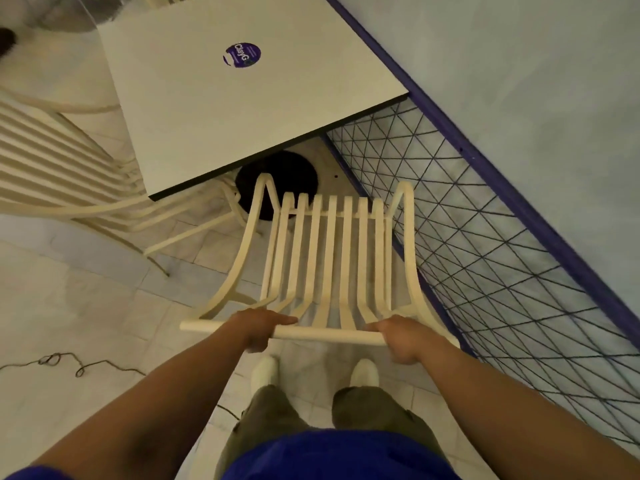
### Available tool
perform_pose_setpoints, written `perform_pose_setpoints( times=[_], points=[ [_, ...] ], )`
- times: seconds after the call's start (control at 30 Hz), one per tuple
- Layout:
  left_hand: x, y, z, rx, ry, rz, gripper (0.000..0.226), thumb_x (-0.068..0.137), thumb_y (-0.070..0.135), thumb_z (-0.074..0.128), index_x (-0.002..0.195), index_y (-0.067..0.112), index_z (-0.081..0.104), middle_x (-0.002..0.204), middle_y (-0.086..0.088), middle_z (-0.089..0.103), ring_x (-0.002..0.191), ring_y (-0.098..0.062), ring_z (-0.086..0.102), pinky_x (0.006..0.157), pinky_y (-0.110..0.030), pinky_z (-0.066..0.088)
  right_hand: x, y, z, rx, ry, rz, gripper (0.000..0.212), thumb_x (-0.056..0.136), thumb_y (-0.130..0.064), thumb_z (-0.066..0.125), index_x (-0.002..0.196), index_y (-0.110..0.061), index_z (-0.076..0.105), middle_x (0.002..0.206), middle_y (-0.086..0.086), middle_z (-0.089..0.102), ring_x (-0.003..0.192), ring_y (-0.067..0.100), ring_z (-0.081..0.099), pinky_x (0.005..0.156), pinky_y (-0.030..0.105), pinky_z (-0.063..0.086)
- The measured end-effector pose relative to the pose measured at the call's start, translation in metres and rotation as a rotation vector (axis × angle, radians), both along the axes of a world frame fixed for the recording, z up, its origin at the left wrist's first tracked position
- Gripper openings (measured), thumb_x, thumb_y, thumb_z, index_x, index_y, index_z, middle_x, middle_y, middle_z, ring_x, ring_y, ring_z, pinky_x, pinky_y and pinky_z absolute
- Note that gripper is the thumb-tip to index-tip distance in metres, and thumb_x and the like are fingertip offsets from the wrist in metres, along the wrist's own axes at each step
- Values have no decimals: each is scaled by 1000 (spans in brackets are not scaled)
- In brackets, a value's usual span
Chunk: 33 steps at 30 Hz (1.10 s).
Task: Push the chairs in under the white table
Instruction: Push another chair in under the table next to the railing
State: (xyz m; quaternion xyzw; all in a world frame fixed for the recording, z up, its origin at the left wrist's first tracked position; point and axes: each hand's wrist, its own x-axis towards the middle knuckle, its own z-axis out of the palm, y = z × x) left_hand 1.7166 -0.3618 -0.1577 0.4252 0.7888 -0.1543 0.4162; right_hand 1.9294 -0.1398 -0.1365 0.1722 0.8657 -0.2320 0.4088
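A cream slatted chair stands right in front of me, its seat pointing at the near edge of the white table. My left hand and my right hand both grip the chair's top back rail, one at each side. The chair's front just meets the black round table base, and most of the seat lies outside the tabletop. A second cream chair stands at the table's left side, its seat partly under the top. A purple round sticker marks the tabletop.
A purple-framed string lattice partition runs close along the chair's right side, with a pale wall behind it. A thin dark cord lies looped on the tiled floor at the left. My white shoes stand just behind the chair.
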Motion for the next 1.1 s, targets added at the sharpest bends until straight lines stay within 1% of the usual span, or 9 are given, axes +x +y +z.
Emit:
perform_pose_setpoints(
  times=[0.17, 0.4, 0.53, 0.63, 0.7, 0.77, 0.87, 1.0, 1.1],
  points=[
    [26, 12, -1, 40, 15, 41, 83, 92, 8, 61, 149, 57, 25, 134, 1, 55, 110, -21, 59, 91, -33, 50, 6, 27, 3, 9, -34, 67, 74, 93, -6, 57, 153, -40, 30, 129, 10, 56, 113, 27, 58, 93, 37, 47],
    [48, 29, -4, 37, -12, 106, 86, 89, 8, 62, 150, 55, 25, 136, 0, 53, 115, -25, 57, 98, -45, 50, 8, 58, 2, 82, -48, 106, 80, 90, -3, 56, 150, -49, 29, 125, 7, 58, 106, 25, 60, 90, 35, 50],
    [57, 40, -7, 79, -40, 153, 86, 88, 9, 65, 150, 53, 26, 130, 1, 55, 109, -23, 58, 95, -44, 52, 7, 75, 4, 149, -43, 112, 80, 91, -3, 55, 148, -53, 30, 123, 4, 58, 105, 24, 59, 89, 36, 50],
    [57, 45, -10, 114, -75, 152, 85, 88, 10, 65, 151, 51, 26, 129, -1, 55, 108, -24, 58, 94, -43, 53, 7, 84, 7, 182, -59, 119, 80, 91, -2, 55, 147, -54, 32, 127, 2, 57, 108, 23, 59, 88, 35, 49],
    [56, 46, -8, 150, -78, 133, 81, 90, 8, 63, 152, 47, 27, 132, -2, 55, 110, -24, 58, 94, -39, 52, 3, 90, 11, 203, -71, 122, 78, 92, -1, 54, 146, -54, 33, 131, 3, 55, 111, 24, 58, 89, 34, 49],
    [54, 44, -6, 180, -95, 124, 79, 92, 6, 62, 152, 45, 28, 133, -2, 55, 110, -23, 58, 92, -35, 51, 1, 96, 14, 228, -79, 112, 77, 92, -2, 55, 147, -52, 33, 135, 3, 53, 115, 24, 57, 93, 35, 49],
    [51, 39, -5, 172, -120, 130, 83, 92, 4, 61, 153, 46, 25, 134, -4, 54, 111, -24, 57, 93, -36, 50, 1, 94, 16, 273, -85, 78, 75, 92, -4, 57, 149, -47, 34, 142, 2, 50, 120, 23, 54, 95, 35, 47],
    [51, 42, -4, 184, -149, 128, 78, 92, 8, 63, 154, 40, 28, 139, -4, 53, 117, -25, 55, 98, -37, 46, 3, 89, 13, 229, -40, 19, 64, 90, -14, 59, 145, -44, 43, 134, -3, 58, 114, 19, 58, 93, 34, 49],
    [55, 47, -6, 193, -148, 145, 74, 91, 17, 67, 153, 38, 32, 141, -2, 53, 120, -24, 54, 102, -38, 44, 8, 90, 10, 207, -31, 16, 65, 88, -16, 62, 144, -45, 44, 130, -4, 60, 110, 18, 59, 91, 33, 49]
  ],
)
